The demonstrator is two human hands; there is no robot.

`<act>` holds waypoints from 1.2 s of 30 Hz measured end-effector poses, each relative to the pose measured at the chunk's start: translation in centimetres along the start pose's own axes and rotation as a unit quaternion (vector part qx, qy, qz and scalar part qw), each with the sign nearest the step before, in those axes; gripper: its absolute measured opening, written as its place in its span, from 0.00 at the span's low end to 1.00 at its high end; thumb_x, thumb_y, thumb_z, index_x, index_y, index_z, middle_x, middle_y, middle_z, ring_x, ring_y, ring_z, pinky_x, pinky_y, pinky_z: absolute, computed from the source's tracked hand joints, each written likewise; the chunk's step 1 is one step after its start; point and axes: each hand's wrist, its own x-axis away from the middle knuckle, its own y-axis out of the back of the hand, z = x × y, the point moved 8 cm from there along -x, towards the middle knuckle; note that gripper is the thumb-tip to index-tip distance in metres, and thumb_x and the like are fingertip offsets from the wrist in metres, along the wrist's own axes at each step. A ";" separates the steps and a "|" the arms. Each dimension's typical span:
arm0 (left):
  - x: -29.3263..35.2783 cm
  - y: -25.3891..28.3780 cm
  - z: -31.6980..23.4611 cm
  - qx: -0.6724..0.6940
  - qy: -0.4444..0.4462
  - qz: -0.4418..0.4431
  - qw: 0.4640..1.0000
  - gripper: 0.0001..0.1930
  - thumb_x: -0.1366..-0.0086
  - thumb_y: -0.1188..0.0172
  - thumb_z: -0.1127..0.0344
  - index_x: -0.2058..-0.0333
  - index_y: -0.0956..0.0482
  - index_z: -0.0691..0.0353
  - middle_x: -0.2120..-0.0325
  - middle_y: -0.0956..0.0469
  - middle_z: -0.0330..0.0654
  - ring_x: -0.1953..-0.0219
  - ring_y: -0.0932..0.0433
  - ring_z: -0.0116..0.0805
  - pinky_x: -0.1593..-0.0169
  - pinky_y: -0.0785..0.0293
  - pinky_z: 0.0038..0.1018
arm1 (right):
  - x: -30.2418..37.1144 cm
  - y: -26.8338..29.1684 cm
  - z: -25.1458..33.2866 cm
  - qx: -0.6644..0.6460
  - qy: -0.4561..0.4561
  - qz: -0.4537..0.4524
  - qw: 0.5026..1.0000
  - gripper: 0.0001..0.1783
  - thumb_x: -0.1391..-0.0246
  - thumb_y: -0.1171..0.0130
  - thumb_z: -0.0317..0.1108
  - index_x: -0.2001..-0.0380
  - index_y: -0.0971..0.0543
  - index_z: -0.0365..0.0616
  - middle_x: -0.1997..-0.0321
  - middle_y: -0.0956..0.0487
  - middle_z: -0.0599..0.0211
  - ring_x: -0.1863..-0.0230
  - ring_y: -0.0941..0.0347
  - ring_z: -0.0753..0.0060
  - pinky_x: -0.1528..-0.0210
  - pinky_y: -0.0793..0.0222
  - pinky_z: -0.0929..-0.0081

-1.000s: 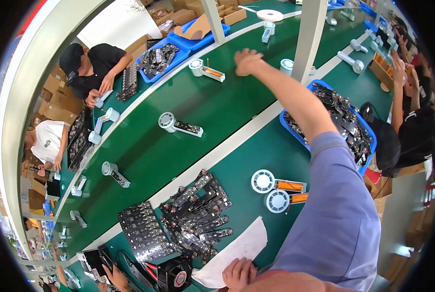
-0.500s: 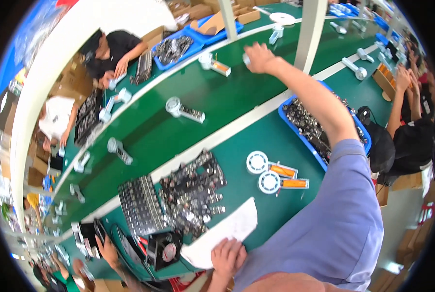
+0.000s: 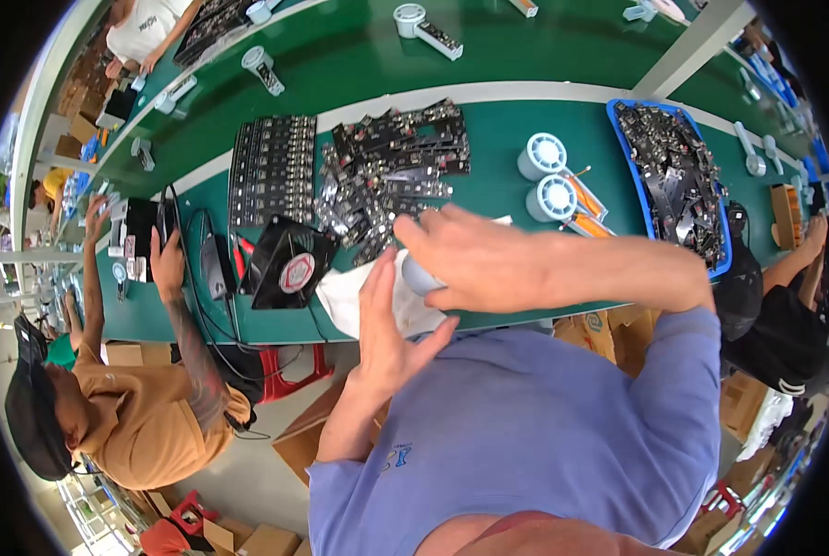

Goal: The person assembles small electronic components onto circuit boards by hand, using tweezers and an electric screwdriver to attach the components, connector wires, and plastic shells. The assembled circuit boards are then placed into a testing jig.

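Note:
My right hand [image 3: 484, 259] is closed round a light blue handheld fan [image 3: 420, 276], whose round head shows between my hands while most of the rest is hidden. Close beside the fan is my left hand [image 3: 385, 338], its fingers stretched out and the thumb apart. Beneath both hands a white sheet [image 3: 340, 301] lies at the table's near edge. Two more light blue fans [image 3: 546, 153] stand to the right on the green table, orange parts showing in their open handles. Just beyond my hands are loose black circuit boards [image 3: 391, 171].
Rows of circuit boards [image 3: 271, 171] lie left of the loose pile. A black box fan [image 3: 294, 264] and cables sit near a co-worker's hand [image 3: 167, 264]. At right is a blue tray [image 3: 651, 218] of boards. Fans [image 3: 428, 32] lie on the green belt beyond a pale rail.
My right hand has come back from the far belt with the fan. My left hand has lifted from the white sheet to the fan. The view has turned toward the table.

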 end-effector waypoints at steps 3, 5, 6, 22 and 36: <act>1.3 -1.0 1.4 -0.041 0.006 0.006 0.999 0.53 0.46 0.22 0.75 0.27 0.46 0.68 0.30 0.38 0.61 0.29 0.35 0.59 0.30 0.33 0.46 | -0.8 -4.0 -0.3 -0.166 0.011 -0.008 0.986 0.34 0.43 0.29 0.40 0.44 0.33 0.28 0.51 0.22 0.37 0.49 0.23 0.36 0.44 0.27 0.50; 2.7 -1.2 3.6 -0.035 0.025 0.008 0.999 0.51 0.46 0.22 0.75 0.27 0.45 0.68 0.31 0.37 0.63 0.30 0.35 0.60 0.31 0.32 0.46 | -1.2 -3.4 -1.5 -0.165 0.024 -0.042 0.985 0.31 0.42 0.30 0.39 0.45 0.30 0.30 0.50 0.21 0.40 0.49 0.23 0.38 0.44 0.27 0.50; 3.3 -1.3 4.1 -0.033 0.039 0.014 0.999 0.50 0.45 0.23 0.75 0.27 0.43 0.68 0.33 0.35 0.65 0.31 0.34 0.62 0.32 0.31 0.46 | -1.5 -2.4 -2.3 -0.166 0.039 -0.083 0.982 0.27 0.41 0.31 0.38 0.45 0.26 0.32 0.48 0.20 0.44 0.48 0.23 0.39 0.44 0.27 0.51; -0.2 -2.0 0.0 -0.101 -0.052 0.016 0.993 0.14 0.40 0.26 0.70 0.54 0.13 0.55 0.51 0.15 0.35 0.38 0.24 0.44 0.25 0.47 0.50 | -6.7 0.1 -15.7 0.106 -0.127 -0.230 0.959 0.15 0.42 0.34 0.30 0.53 0.16 0.36 0.55 0.17 0.46 0.50 0.22 0.38 0.43 0.26 0.51; -0.8 -2.6 0.7 -0.062 -0.006 -0.010 0.998 0.08 0.39 0.28 0.72 0.62 0.16 0.58 0.65 0.14 0.34 0.50 0.18 0.39 0.24 0.49 0.53 | -7.2 -0.1 -16.7 0.025 -0.116 -0.247 0.962 0.11 0.41 0.32 0.31 0.58 0.20 0.37 0.53 0.19 0.49 0.47 0.23 0.43 0.40 0.29 0.52</act>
